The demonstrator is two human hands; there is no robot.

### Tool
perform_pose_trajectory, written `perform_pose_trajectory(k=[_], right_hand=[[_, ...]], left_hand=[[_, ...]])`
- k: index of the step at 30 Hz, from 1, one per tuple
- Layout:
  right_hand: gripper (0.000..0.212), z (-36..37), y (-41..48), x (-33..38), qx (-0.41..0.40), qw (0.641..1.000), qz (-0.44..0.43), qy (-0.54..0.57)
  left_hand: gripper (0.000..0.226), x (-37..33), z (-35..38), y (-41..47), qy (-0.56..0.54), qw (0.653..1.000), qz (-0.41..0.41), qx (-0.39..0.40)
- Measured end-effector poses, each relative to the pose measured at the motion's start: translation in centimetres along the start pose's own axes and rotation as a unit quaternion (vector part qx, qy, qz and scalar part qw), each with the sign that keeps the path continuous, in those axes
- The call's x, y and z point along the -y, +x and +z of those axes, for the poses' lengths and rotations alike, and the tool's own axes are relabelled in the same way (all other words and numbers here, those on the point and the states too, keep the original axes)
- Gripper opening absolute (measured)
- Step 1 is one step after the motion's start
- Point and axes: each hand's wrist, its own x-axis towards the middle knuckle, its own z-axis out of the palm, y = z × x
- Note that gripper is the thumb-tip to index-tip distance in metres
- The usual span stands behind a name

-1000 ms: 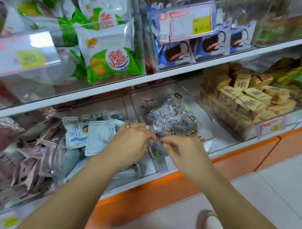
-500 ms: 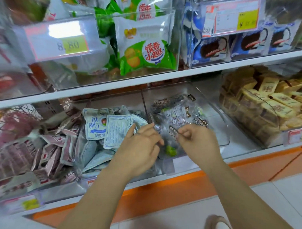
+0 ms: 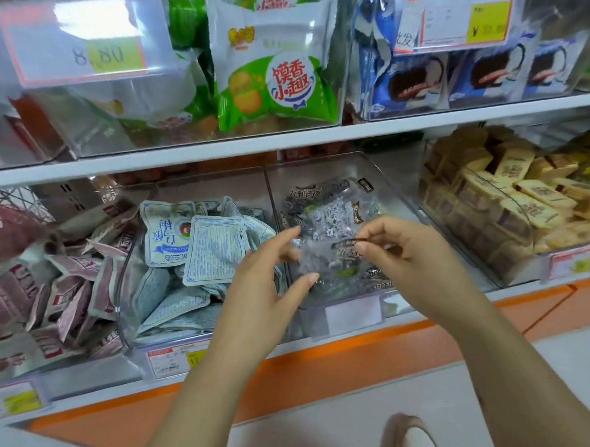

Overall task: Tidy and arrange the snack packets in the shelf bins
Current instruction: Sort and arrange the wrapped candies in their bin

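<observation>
My right hand (image 3: 416,261) pinches the top edge of a clear, crinkly, dark-printed snack packet (image 3: 322,259) over the clear plastic shelf bin (image 3: 398,190). My left hand (image 3: 264,285), fingers spread loose, flanks its left edge.

Glossy crinkled plastic packets (image 3: 334,218) fill a clear plastic bin (image 3: 393,185).

Left grip (image 3: 266,277) splays straight fingers; right grip (image 3: 411,257) pinches thumb to forefinger, forearms extended.
</observation>
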Motion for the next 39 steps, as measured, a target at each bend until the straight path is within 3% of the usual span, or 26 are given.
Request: perform_pose_trajectory(k=[4, 7, 9, 13, 17, 19, 21, 24, 26, 28, 30, 35, 39], right_hand=[[0.010, 0.0, 0.3, 0.6, 0.024, 0.999, -0.015, 0.028], [0.008, -0.3, 1.2, 0.0, -0.067, 0.992, 0.008, 0.104], [0.010, 0.1, 2.1, -1.9, -0.090, 0.994, 0.048, 0.033], [0.035, 2.5, 3.2, -4.5, -0.011, 0.986, 0.105, -0.132], [0.016, 4.1, 3.8, -4.2, -0.032, 0.945, 0.104, -0.307], [0.008, 4.4, 4.0, -3.9, -0.039, 0.936, 0.114, -0.330], [0.014, 4.5, 4.0, -3.8, -0.061, 0.947, 0.105, -0.296], [0.016, 4.3, 4.1, -3.0, -0.120, 0.985, 0.051, -0.112], [0.017, 4.0, 3.8, -1.8, -0.136, 0.990, 0.014, -0.020], [0.014, 3.3, 3.5, -0.7, -0.138, 0.990, -0.022, -0.017], [0.008, 2.6, 3.2, 0.0, -0.107, 0.992, -0.046, -0.042], [0.012, 2.9, 2.7, -0.4, 0.080, 0.990, -0.014, -0.119], [0.009, 3.4, 3.1, -0.9, 0.186, 0.968, 0.005, -0.166]], left_hand=[[0.029, 0.2, 0.7, 0.9, 0.021, 0.998, 0.048, -0.026], [0.023, 0.1, 0.9, 1.1, -0.043, 0.994, 0.035, -0.096], [0.020, -0.3, 0.8, 1.1, -0.101, 0.983, -0.023, -0.150], [0.013, -0.2, 0.2, 1.1, -0.236, 0.936, -0.096, -0.242], [0.022, 1.1, -0.4, 1.2, -0.323, 0.886, -0.148, -0.298], [0.018, 1.1, -0.8, 1.3, -0.353, 0.864, -0.161, -0.322], [0.016, 1.3, -1.1, 1.2, -0.374, 0.849, -0.185, -0.324], [0.008, 1.4, -1.7, 1.2, -0.447, 0.819, -0.219, -0.286], [0.032, 1.3, -2.1, 1.2, -0.483, 0.802, -0.236, -0.261], [0.050, 1.1, -2.5, 1.1, -0.471, 0.815, -0.234, -0.243], [0.039, 1.1, -2.5, 1.0, -0.439, 0.843, -0.217, -0.225], [0.036, 1.0, -2.6, 0.7, -0.371, 0.880, -0.204, -0.214], [0.037, 1.3, -2.5, 0.7, -0.349, 0.891, -0.199, -0.212]])
